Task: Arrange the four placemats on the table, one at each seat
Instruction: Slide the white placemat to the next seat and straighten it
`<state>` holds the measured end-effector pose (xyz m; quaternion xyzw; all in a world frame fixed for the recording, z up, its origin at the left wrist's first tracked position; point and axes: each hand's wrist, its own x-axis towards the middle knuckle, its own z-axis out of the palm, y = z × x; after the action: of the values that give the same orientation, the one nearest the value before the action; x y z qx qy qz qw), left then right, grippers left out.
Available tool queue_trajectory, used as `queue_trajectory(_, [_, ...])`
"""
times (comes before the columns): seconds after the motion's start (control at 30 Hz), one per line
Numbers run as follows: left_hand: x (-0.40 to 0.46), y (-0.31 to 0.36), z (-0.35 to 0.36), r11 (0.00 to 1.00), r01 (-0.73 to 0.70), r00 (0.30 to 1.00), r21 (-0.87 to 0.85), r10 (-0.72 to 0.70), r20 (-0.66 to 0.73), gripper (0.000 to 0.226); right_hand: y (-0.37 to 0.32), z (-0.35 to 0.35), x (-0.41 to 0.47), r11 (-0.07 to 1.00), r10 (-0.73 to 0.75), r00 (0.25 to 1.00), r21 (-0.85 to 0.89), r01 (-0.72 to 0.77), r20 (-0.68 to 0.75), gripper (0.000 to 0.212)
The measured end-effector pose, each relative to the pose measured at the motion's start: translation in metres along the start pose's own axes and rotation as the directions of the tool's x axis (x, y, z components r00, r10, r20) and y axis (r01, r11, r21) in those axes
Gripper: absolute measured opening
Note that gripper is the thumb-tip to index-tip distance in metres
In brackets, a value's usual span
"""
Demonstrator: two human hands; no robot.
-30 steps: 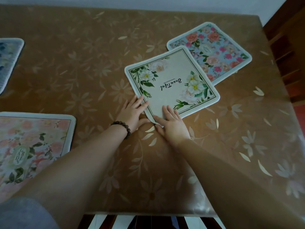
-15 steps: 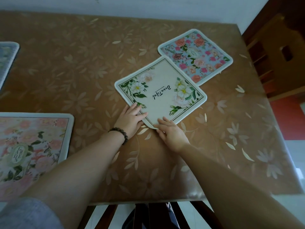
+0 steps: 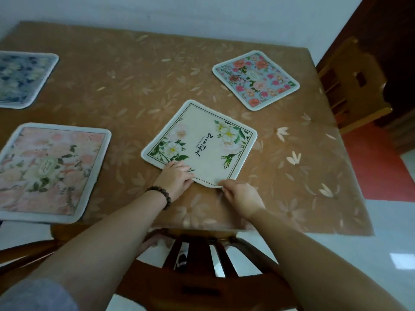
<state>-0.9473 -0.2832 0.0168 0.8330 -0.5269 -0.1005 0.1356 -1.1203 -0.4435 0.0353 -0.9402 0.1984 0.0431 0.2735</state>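
A cream placemat [image 3: 202,140] with white flowers and black script lies tilted like a diamond near the table's front edge. My left hand [image 3: 176,179] grips its near-left edge, thumb under and fingers on top. My right hand [image 3: 240,195] pinches its nearest corner. A light-blue floral placemat [image 3: 256,79] lies tilted at the far right, apart from the cream one. A pink floral placemat [image 3: 49,171] sits at the near left. A dark-blue floral placemat [image 3: 22,79] lies at the far left, cut off by the frame.
The table [image 3: 125,90] wears a brown cloth with a leaf pattern. A wooden chair back [image 3: 199,261] stands below my arms at the table's front edge. Another wooden chair [image 3: 352,84] stands at the right side. A white wall runs behind the table.
The cream placemat has slid toward me and off the light-blue one, which it overlapped before. My hands went from flat on its corner to gripping it. The view pulled back.
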Motion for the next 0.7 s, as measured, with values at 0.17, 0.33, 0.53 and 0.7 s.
queue_trajectory(0.17, [-0.031, 0.051, 0.012, 0.996, 0.065, 0.997, 0.056, -0.066, 0.025, 0.029, 0.018, -0.007, -0.03, 1.0, -0.006, 1.0, 0.004, 0.006, -0.017, 0.03])
queue_trajectory(0.33, [-0.047, 0.093, 0.023, 0.993, 0.083, 0.992, 0.081, -0.09, 0.086, 0.031, 0.039, -0.011, -0.047, 0.995, 0.056, 0.998, -0.08, -0.056, -0.006, 0.036])
queue_trajectory(0.53, [-0.05, 0.093, 0.032, 0.981, 0.191, 0.962, 0.016, -0.191, 0.197, 0.083, 0.039, -0.005, -0.053, 0.987, 0.139, 0.989, -0.091, -0.135, 0.044, 0.063])
queue_trajectory(0.7, [-0.053, 0.049, 0.024, 0.96, 0.267, 0.933, 0.084, -0.279, 0.229, 0.104, 0.021, 0.013, -0.044, 0.963, 0.234, 0.97, -0.15, -0.222, 0.068, 0.111])
